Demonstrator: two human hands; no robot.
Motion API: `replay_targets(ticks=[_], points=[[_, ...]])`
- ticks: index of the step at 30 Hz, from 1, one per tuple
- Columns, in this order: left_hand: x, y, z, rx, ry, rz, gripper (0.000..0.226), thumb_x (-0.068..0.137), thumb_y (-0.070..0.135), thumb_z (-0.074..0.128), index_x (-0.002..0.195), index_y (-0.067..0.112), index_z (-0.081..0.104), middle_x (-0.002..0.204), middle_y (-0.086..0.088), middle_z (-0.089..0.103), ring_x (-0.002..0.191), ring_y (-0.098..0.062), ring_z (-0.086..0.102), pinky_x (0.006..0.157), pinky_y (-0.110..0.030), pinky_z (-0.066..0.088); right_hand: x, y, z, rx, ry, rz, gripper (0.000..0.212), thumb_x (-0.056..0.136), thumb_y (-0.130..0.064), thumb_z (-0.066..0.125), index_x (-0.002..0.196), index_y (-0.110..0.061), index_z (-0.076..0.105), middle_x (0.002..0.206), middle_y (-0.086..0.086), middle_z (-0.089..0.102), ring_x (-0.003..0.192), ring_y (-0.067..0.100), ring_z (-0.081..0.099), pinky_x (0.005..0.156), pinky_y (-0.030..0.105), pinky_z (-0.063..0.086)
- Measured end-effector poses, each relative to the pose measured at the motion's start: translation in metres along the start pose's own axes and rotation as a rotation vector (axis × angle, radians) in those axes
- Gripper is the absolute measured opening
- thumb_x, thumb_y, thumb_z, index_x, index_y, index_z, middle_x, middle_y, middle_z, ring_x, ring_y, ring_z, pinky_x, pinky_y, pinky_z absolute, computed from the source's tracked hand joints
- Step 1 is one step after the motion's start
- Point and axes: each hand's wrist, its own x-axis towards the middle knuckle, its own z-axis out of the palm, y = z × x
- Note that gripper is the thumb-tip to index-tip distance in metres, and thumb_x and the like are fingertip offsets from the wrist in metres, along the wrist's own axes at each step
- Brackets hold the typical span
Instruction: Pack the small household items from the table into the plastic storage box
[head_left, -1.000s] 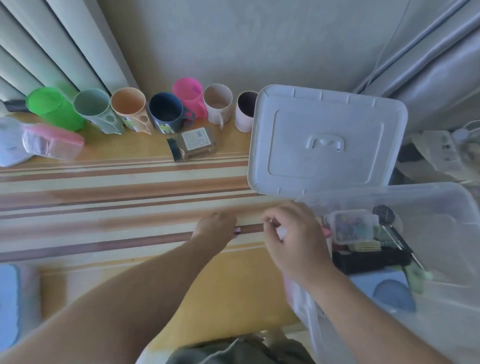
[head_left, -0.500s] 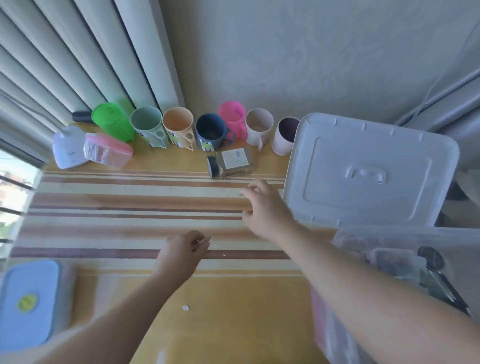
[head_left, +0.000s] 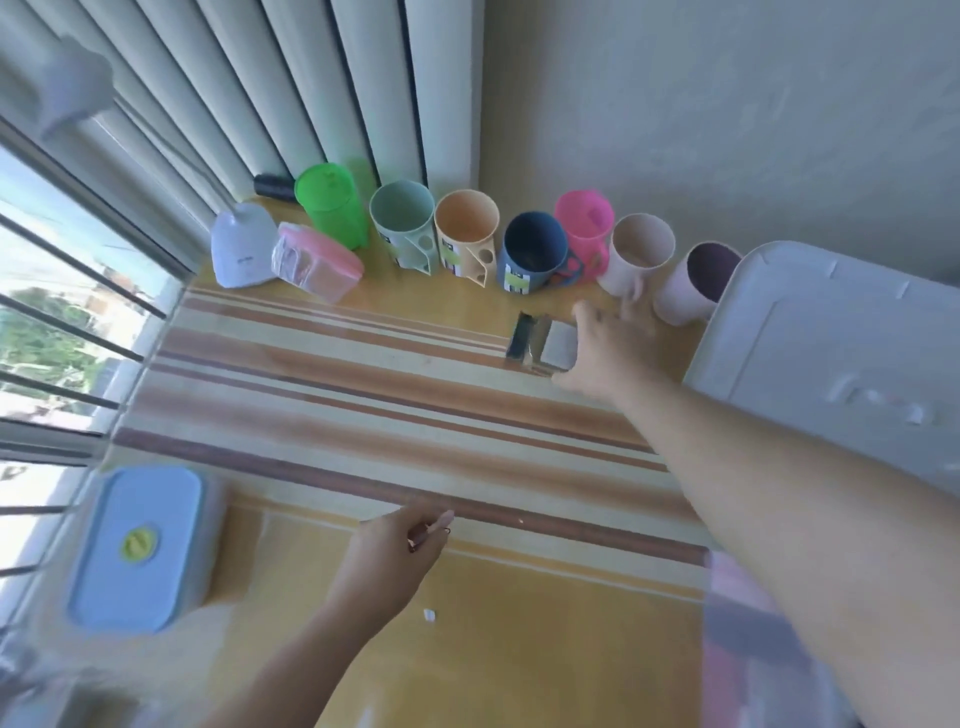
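Change logged: my right hand (head_left: 605, 353) has left the box edge and reached the small packet (head_left: 545, 345); left hand (head_left: 400, 551) drew back from the packet, pinching a small clip.

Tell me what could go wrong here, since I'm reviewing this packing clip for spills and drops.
The right hand reaches over the small dark packet with the beige cup and mauve cup just beyond its fingers; a hasty grab could tip one. The left hand pinches a small clip-like item that might slip onto the table.
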Motion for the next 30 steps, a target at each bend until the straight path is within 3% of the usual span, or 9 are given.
replay_targets(ticks=[3, 6, 9, 11, 14, 18, 21, 26, 30], points=[[-0.008, 0.006, 0.004, 0.002, -0.014, -0.023, 0.033, 0.097, 0.047, 0.064, 0.069, 0.031, 0.059, 0.054, 0.012, 0.047, 0.052, -0.009, 0.045, 0.053, -0.019, 0.037, -0.032, -0.008, 0.024, 0.051, -0.062, 0.004, 0.077, 0.067, -0.057, 0.083, 0.124, -0.023, 0.045, 0.123, 0.004, 0.059, 0.113, 0.033, 0.057, 0.080, 0.044, 0.051], [-0.010, 0.020, 0.002, -0.001, -0.016, -0.023, 0.027, 0.096, 0.045, 0.064, 0.070, 0.037, 0.060, 0.053, 0.013, 0.050, 0.051, -0.008, 0.048, 0.051, -0.018, 0.037, -0.077, -0.024, 0.041, 0.211, -0.187, 0.006, 0.077, 0.069, -0.057, 0.082, 0.128, -0.023, 0.047, 0.126, 0.002, 0.052, 0.112, 0.029, 0.057, 0.082, 0.042, 0.053], [-0.014, 0.047, -0.003, -0.044, 0.004, 0.002, 0.033, 0.097, 0.050, 0.061, 0.075, 0.026, 0.066, 0.050, 0.009, 0.046, 0.047, -0.007, 0.043, 0.051, -0.022, 0.035, -0.123, -0.034, 0.040, 0.416, -0.251, 0.039, 0.077, 0.068, -0.068, 0.077, 0.126, -0.025, 0.052, 0.120, -0.003, 0.053, 0.109, 0.024, 0.058, 0.085, 0.041, 0.055], [-0.016, 0.070, -0.006, -0.090, 0.032, 0.020, 0.037, 0.097, 0.053, 0.060, 0.077, 0.023, 0.067, 0.049, 0.005, 0.047, 0.045, -0.008, 0.041, 0.051, -0.027, 0.035, -0.141, -0.030, 0.023, 0.464, -0.207, 0.020, 0.076, 0.068, -0.069, 0.077, 0.127, -0.027, 0.052, 0.119, -0.007, 0.052, 0.110, 0.022, 0.058, 0.086, 0.042, 0.055], [-0.027, 0.108, -0.010, -0.130, 0.095, 0.050, 0.034, 0.097, 0.054, 0.060, 0.080, 0.026, 0.071, 0.060, -0.004, 0.062, 0.050, -0.017, 0.052, 0.052, -0.027, 0.042, -0.164, -0.005, -0.025, 0.465, -0.035, -0.026, 0.083, 0.067, -0.070, 0.076, 0.137, -0.032, 0.049, 0.123, -0.010, 0.050, 0.113, 0.017, 0.055, 0.085, 0.040, 0.055], [-0.056, 0.173, 0.001, -0.182, 0.164, 0.144, 0.039, 0.097, 0.056, 0.059, 0.080, 0.023, 0.070, 0.057, -0.002, 0.056, 0.048, -0.010, 0.047, 0.050, -0.027, 0.037, -0.217, 0.062, -0.080, 0.483, 0.216, -0.078, 0.081, 0.066, -0.069, 0.076, 0.134, -0.031, 0.052, 0.115, -0.011, 0.049, 0.110, 0.016, 0.051, 0.085, 0.037, 0.052], [-0.089, 0.229, 0.029, -0.201, 0.188, 0.203, 0.031, 0.095, 0.055, 0.064, 0.078, 0.030, 0.070, 0.068, 0.000, 0.067, 0.062, -0.014, 0.065, 0.057, -0.033, 0.051, -0.275, 0.132, -0.092, 0.573, 0.310, -0.028, 0.069, 0.068, -0.067, 0.079, 0.123, -0.033, 0.055, 0.101, -0.012, 0.047, 0.096, 0.012, 0.050, 0.078, 0.032, 0.051], [-0.150, 0.318, 0.103, -0.153, 0.082, 0.420, 0.026, 0.094, 0.051, 0.066, 0.077, 0.032, 0.071, 0.065, 0.010, 0.066, 0.057, -0.010, 0.061, 0.050, -0.020, 0.044, -0.394, 0.255, -0.059, 0.659, 0.328, 0.206, 0.070, 0.064, -0.070, 0.079, 0.121, -0.036, 0.056, 0.104, -0.013, 0.052, 0.096, 0.011, 0.055, 0.079, 0.036, 0.053], [-0.173, 0.352, 0.177, 0.021, -0.106, 0.550, 0.030, 0.094, 0.055, 0.065, 0.073, 0.033, 0.068, 0.069, 0.011, 0.065, 0.067, -0.008, 0.062, 0.058, -0.019, 0.045, -0.472, 0.337, -0.018, 0.577, 0.277, 0.442, 0.063, 0.063, -0.079, 0.069, 0.110, -0.041, 0.053, 0.107, -0.015, 0.056, 0.099, 0.015, 0.061, 0.077, 0.038, 0.054]])
